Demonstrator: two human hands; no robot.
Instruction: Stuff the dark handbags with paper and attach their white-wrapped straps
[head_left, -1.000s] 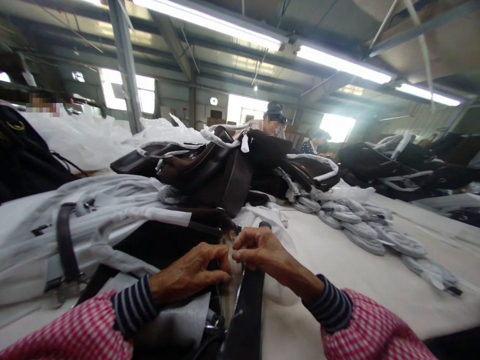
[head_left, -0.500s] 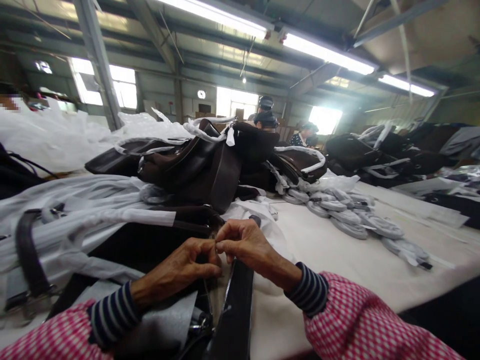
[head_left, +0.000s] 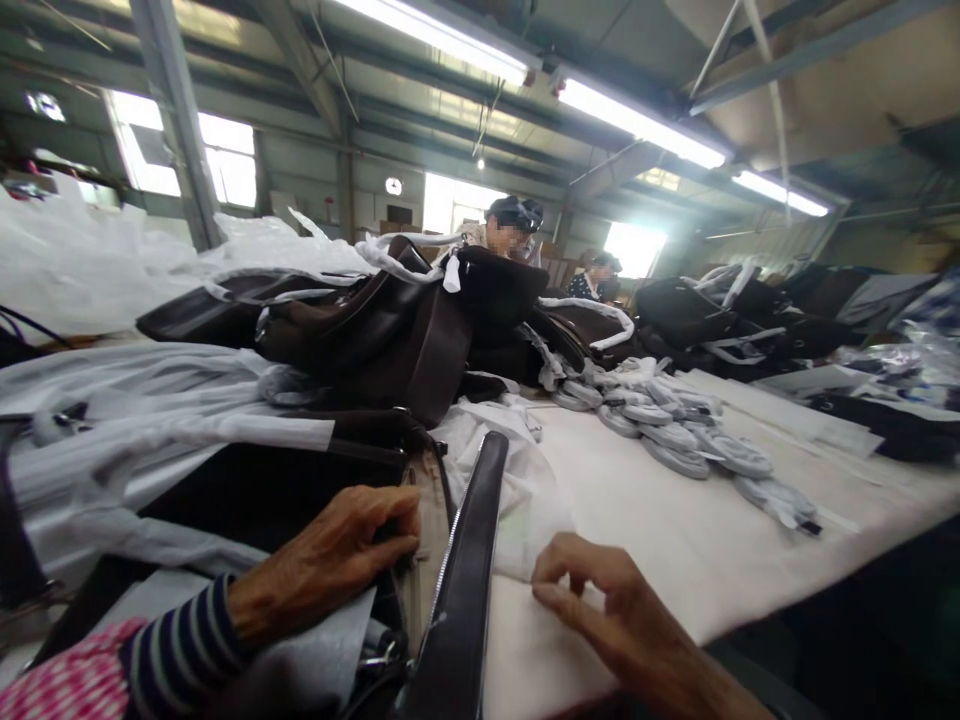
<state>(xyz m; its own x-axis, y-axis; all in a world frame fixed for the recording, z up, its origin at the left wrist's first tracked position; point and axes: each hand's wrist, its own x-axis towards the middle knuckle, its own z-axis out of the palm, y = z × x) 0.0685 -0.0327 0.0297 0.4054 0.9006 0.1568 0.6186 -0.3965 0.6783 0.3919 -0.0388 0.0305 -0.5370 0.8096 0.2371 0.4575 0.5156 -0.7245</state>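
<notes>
- While the left hand (head_left: 337, 555) lies palm-down on the open dark brown leather bag (head_left: 262, 500) at the near edge of the white-covered counter (head_left: 675, 520), its fingers curl over the bag's mouth beside the tan lining, pressing on the leather rather than pinching anything.
- Just right of that hand, the bag's long dark leather flap with a zipper edge (head_left: 469, 560) stands tilted up, running from the bottom of the view towards the middle.
- On the far side of the flap, the right hand (head_left: 607, 610) hovers low over the counter near a sheet of thin white wrapping paper (head_left: 525, 500); its fingers are loosely bent, thumb and forefinger close, and it seems to hold nothing, though the view is too blurred to be sure.
- Behind the bag rises a heap of brown leather bags with paper-wrapped handles (head_left: 390, 330).
- Farther right on the counter lies a row of white-wrapped straps (head_left: 675, 430).
- Beyond the heap, another person (head_left: 510, 225) is at work.
</notes>
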